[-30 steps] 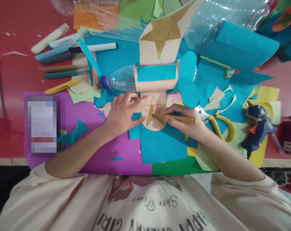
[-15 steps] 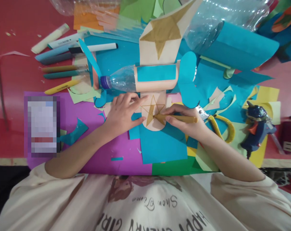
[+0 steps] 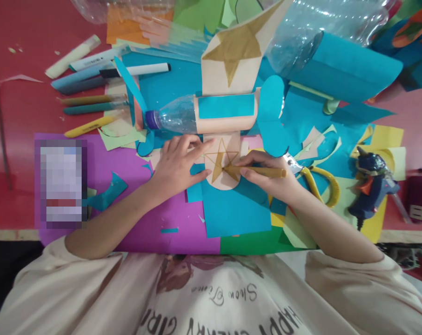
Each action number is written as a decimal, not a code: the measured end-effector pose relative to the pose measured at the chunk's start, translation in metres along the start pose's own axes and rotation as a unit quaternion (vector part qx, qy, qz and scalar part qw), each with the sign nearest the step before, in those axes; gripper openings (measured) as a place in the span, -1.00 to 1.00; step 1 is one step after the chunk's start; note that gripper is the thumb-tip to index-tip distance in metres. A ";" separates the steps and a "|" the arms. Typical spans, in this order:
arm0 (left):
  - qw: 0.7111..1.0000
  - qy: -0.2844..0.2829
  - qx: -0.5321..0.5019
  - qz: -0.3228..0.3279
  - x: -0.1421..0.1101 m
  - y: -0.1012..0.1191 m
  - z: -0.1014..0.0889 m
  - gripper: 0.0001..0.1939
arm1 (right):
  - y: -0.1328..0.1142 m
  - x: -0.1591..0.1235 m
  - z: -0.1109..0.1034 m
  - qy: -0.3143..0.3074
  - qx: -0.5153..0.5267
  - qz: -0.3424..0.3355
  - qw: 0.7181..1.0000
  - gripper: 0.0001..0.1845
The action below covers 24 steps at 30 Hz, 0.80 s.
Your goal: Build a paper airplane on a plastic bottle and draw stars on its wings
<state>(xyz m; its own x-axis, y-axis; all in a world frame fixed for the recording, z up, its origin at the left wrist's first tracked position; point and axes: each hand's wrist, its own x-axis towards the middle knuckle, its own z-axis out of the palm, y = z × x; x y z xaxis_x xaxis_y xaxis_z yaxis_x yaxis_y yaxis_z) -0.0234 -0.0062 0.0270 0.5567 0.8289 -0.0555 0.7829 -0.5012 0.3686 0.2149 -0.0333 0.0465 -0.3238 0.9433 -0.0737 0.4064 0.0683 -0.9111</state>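
Note:
My right hand (image 3: 270, 179) is closed round a gold-brown marker (image 3: 263, 172), its tip on a star outline drawn on the cream paper wing (image 3: 228, 180). The star's lower part is coloured in; its upper points show only lines. With fingers spread, my left hand (image 3: 177, 165) lies at the wing's left edge, thumb and index fingertips touching it. Just above, a clear plastic bottle (image 3: 177, 114) with a purple cap lies on its side, wrapped in cream and blue paper. On its far side, another cream wing (image 3: 214, 77) carries a fully coloured star (image 3: 231, 46).
Several markers (image 3: 85, 104) lie at the left, above a blurred phone-like rectangle (image 3: 62, 181). Yellow-handled scissors (image 3: 313, 186) and a dark blue glue gun (image 3: 369, 186) are at the right. A larger clear bottle with blue paper (image 3: 357, 67) lies at the back right. Paper scraps surround everything.
Almost nothing differs. Both hands, the marker and the bottle keep their places, apart from a very slight shift of the whole view.

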 end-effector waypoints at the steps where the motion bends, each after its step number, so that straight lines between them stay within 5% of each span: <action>1: 1.000 0.001 0.001 0.003 0.000 0.000 0.000 -0.39 | 0.000 0.000 0.000 0.002 0.000 -0.002 1.000 -0.79; 24: 1.000 0.010 0.006 0.006 0.000 -0.001 0.001 -0.40 | 0.005 -0.001 0.003 0.039 0.006 0.003 0.999 -0.85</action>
<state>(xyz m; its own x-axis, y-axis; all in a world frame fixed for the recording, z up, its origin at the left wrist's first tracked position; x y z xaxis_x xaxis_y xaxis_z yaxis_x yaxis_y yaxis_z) -0.0237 -0.0063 0.0261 0.5604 0.8276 -0.0323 0.7795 -0.5139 0.3582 0.2145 -0.0352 0.0410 -0.2533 0.9662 -0.0473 0.3976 0.0594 -0.9156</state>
